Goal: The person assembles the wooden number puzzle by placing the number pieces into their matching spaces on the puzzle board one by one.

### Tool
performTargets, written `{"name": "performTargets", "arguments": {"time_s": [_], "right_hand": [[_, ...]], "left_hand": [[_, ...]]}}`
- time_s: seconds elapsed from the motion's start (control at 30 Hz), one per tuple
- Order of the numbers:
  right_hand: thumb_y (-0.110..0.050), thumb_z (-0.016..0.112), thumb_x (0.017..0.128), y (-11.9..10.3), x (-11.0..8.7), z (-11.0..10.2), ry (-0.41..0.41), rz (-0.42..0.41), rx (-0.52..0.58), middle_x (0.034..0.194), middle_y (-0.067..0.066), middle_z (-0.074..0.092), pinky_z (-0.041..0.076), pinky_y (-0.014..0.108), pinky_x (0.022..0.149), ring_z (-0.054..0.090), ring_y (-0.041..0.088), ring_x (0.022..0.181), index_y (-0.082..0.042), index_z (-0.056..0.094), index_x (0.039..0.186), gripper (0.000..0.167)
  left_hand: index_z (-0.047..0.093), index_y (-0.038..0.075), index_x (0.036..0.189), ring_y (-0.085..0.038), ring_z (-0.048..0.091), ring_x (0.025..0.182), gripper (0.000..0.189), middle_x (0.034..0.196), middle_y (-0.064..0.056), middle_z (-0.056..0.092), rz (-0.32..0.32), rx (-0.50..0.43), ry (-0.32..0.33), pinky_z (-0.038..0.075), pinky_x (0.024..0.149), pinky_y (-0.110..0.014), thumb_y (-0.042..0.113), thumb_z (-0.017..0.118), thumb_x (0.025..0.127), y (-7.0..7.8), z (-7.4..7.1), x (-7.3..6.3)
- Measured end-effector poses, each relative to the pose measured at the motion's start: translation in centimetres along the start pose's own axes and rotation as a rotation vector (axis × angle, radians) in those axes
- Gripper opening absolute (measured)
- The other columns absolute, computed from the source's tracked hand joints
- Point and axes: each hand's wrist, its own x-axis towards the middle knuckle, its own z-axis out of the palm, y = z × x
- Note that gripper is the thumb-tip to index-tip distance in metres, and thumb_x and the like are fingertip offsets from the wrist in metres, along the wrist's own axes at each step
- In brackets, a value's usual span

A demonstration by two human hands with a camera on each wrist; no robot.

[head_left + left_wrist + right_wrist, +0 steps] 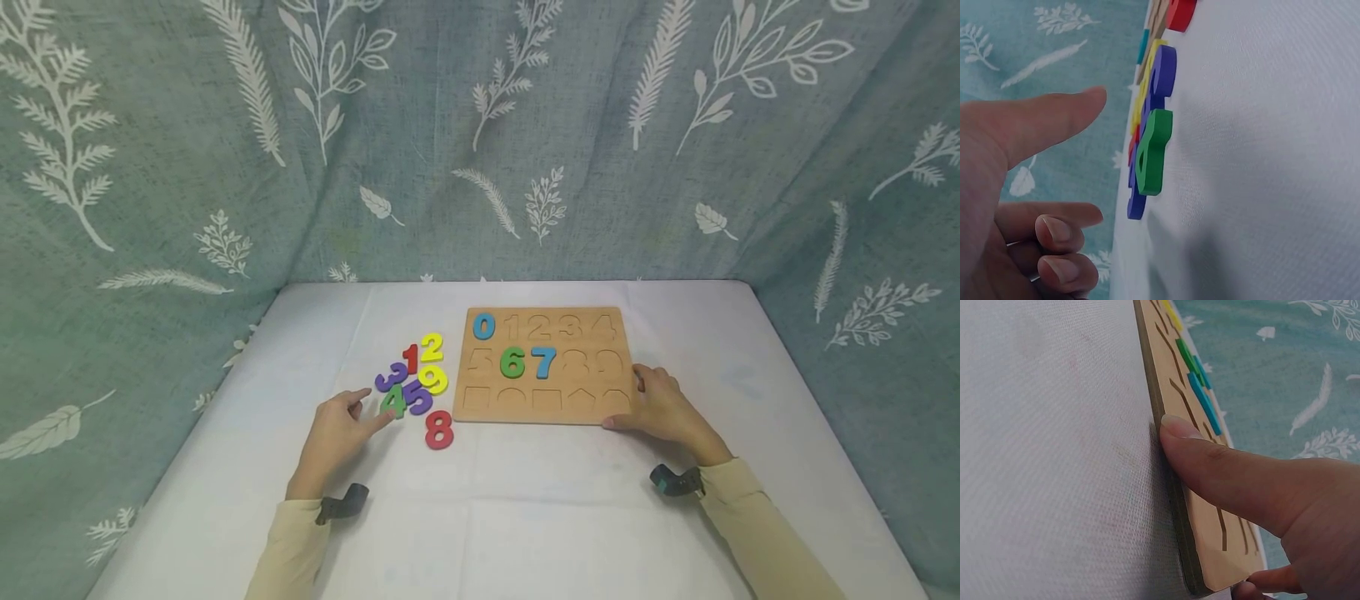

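Observation:
My left hand (335,429) hovers by a loose pile of number pieces, thumb and index finger apart with nothing between them. Closest to it lies the green 4 (1155,153), with the purple 3 (392,377) and purple 5 (417,397) touching or beside it. On the right, my right hand (666,408) grips the near right corner of the wooden number puzzle board (525,421). Its thumb (1210,459) lies on the board's front edge, while the other fingers are at the right side, partly hidden. A blue 0 (476,327), green 6 (512,363) and blue 7 (545,362) sit in the board.
Also left of the board are a red 1 (410,359), a yellow 2 (432,347) and a yellow 9 (432,380). A red 8 (439,430) lies nearer the front. White cloth (525,517) covers the table, and a leaf-patterned curtain (420,108) hangs behind.

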Motion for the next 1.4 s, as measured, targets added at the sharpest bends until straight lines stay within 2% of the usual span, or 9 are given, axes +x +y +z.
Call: {"name": "performTargets", "arguments": {"time_s": [0.13, 0.33, 0.53, 0.73, 0.87, 0.97, 1.4], "right_hand": [[-0.055, 0.092, 0.07, 0.0, 0.0, 0.0, -0.001, 0.003, -0.004, 0.131, 0.031, 0.051, 0.048, 0.056, 0.097, 0.048, 0.042, 0.12, 0.011, 0.031, 0.155, 0.123], [-0.056, 0.091, 0.071, -0.2, 0.0, -0.1, -0.005, 0.006, -0.006, 0.131, 0.031, 0.051, 0.049, 0.056, 0.096, 0.049, 0.042, 0.12, 0.011, 0.031, 0.155, 0.123], [-0.052, 0.092, 0.072, -0.7, -0.4, -0.2, 0.0, -0.004, 0.002, 0.13, 0.032, 0.051, 0.049, 0.056, 0.095, 0.049, 0.043, 0.119, 0.013, 0.031, 0.154, 0.121], [-0.05, 0.092, 0.072, -0.7, -0.5, -0.3, 0.007, -0.02, 0.008, 0.13, 0.032, 0.052, 0.049, 0.057, 0.096, 0.049, 0.043, 0.119, 0.014, 0.032, 0.153, 0.119], [-0.051, 0.092, 0.073, -0.5, -0.4, -0.2, 0.009, -0.031, 0.01, 0.13, 0.032, 0.052, 0.049, 0.057, 0.096, 0.049, 0.043, 0.119, 0.014, 0.032, 0.153, 0.119], [-0.05, 0.092, 0.073, -0.5, -0.4, -0.3, 0.01, -0.04, 0.01, 0.128, 0.032, 0.052, 0.049, 0.056, 0.095, 0.049, 0.043, 0.117, 0.014, 0.032, 0.153, 0.119], [-0.052, 0.091, 0.072, -0.4, -0.4, -0.3, 0.007, -0.04, 0.0, 0.127, 0.03, 0.052, 0.049, 0.055, 0.094, 0.049, 0.041, 0.116, 0.014, 0.032, 0.153, 0.119]], "left_hand": [[0.061, -0.003, 0.139, -0.019, 0.045, 0.071, 0.079, 0.077, -0.006, 0.05, 0.015, -0.003, 0.003, 0.035, 0.057, -0.028, 0.048, 0.084, 0.083, 0.0, 0.3, -0.1], [0.06, -0.003, 0.14, -0.021, 0.052, 0.083, 0.083, 0.088, -0.009, 0.058, -0.011, 0.032, -0.022, 0.04, 0.063, -0.03, 0.052, 0.082, 0.083, 0.2, 0.8, -0.1], [0.061, -0.003, 0.138, -0.023, 0.054, 0.087, 0.082, 0.092, -0.01, 0.061, 0.0, 0.062, -0.025, 0.042, 0.069, -0.033, 0.052, 0.083, 0.082, 0.3, 1.1, -0.3], [0.06, -0.004, 0.139, -0.024, 0.057, 0.092, 0.082, 0.099, -0.013, 0.066, -0.032, 0.083, -0.036, 0.049, 0.075, -0.036, 0.049, 0.085, 0.082, 0.7, 1.6, -0.3], [0.06, -0.004, 0.139, -0.026, 0.059, 0.096, 0.08, 0.108, -0.017, 0.069, -0.048, 0.102, -0.037, 0.057, 0.084, -0.043, 0.046, 0.085, 0.082, 0.9, 2.0, -0.2], [0.06, -0.004, 0.14, -0.028, 0.061, 0.098, 0.078, 0.114, -0.019, 0.069, -0.054, 0.109, -0.031, 0.058, 0.091, -0.048, 0.043, 0.085, 0.083, 0.9, 2.2, -0.2], [0.064, -0.003, 0.135, -0.025, 0.06, 0.09, 0.068, 0.111, -0.019, 0.071, -0.039, 0.121, 0.01, 0.056, 0.08, -0.042, 0.038, 0.084, 0.085, 0.9, 2.4, 0.1]]}}
